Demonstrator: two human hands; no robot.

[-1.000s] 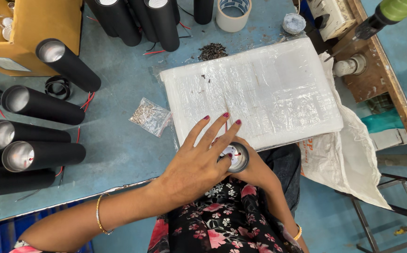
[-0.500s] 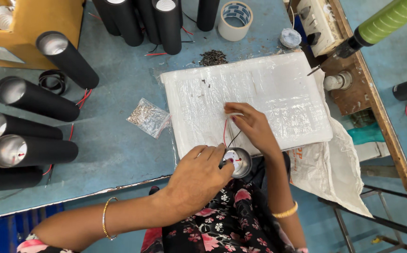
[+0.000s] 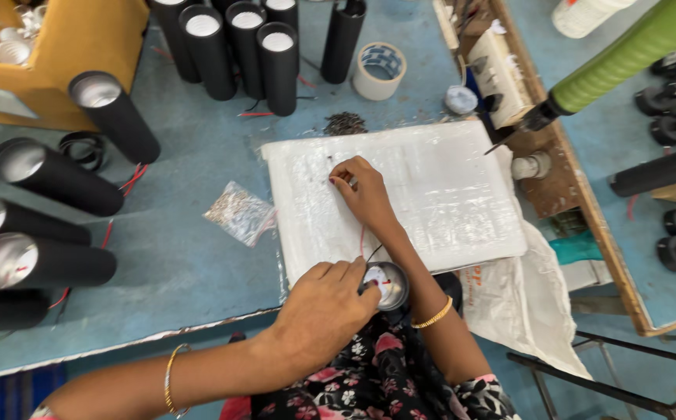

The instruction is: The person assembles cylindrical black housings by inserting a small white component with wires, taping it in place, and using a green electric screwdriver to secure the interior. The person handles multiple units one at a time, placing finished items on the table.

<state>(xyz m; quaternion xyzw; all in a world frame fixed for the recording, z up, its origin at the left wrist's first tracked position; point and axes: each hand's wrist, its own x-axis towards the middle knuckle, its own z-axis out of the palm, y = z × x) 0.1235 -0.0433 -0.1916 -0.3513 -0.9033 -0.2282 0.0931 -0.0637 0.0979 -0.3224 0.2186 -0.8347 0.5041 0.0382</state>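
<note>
the left hand (image 3: pixel 324 305) wraps around a short black cylindrical housing with a silvery inner rim (image 3: pixel 388 285), holding it upright against the near edge of the desk (image 3: pixel 182 257), over the floral-print lap, so that its open mouth faces up. that grip seems meant to steady the tube while thin red and black wires (image 3: pixel 367 247) run out of its mouth. the right hand (image 3: pixel 363 192) lies farther out, resting on a white plastic-wrapped flat pad (image 3: pixel 439 194); its fingertips are pinched narrow, on a small item or the wire ends, though i cannot tell which. the wires lead from that hand's wrist side back down to the housing, so the pad looks like a soft work surface for the fine work.

left of the right hand lies a small clear plastic bag of tiny metal parts (image 3: pixel 238 211). beyond the pad sit a little dark heap of screws (image 3: pixel 345 123), a roll of beige tape (image 3: pixel 380 71) and a row of upright long black tubes (image 3: pixel 243 48). more black tubes with shiny insides (image 3: pixel 50 177) lie on their sides far left of the left hand, beside a yellow cardboard box (image 3: pixel 66 54). to the right of the right hand a green-handled tool (image 3: pixel 625 58) slants in over a wooden tray (image 3: pixel 555 167). nothing stands between the two hands except the wires.
</note>
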